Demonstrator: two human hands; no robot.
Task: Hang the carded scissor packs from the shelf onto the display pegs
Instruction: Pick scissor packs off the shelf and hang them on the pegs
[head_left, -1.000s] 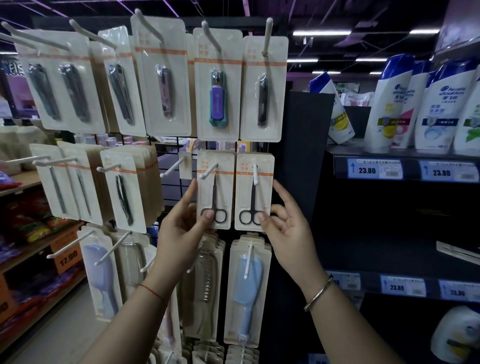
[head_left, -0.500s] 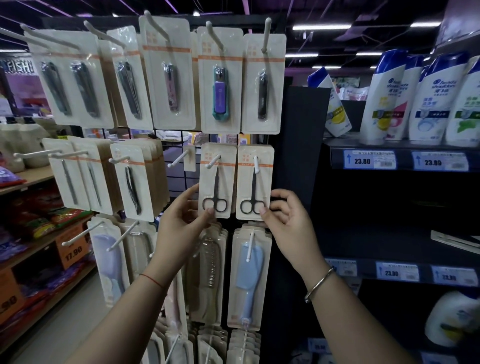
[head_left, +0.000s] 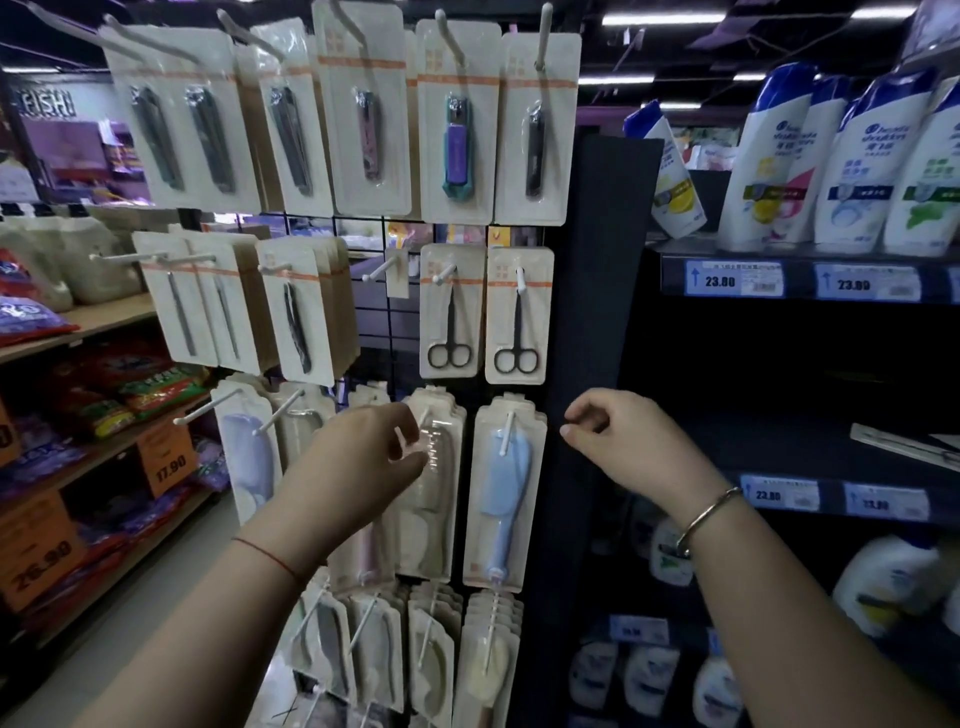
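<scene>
Currently two scissor packs hang on pegs; shelf tags read 23.80; left hand and right hand hover loosely curled, empty.

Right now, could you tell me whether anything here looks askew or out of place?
The left scissor pack and right scissor pack hang straight. Only the leftmost shampoo bottle looks off: it leans sideways instead of standing upright.
</scene>
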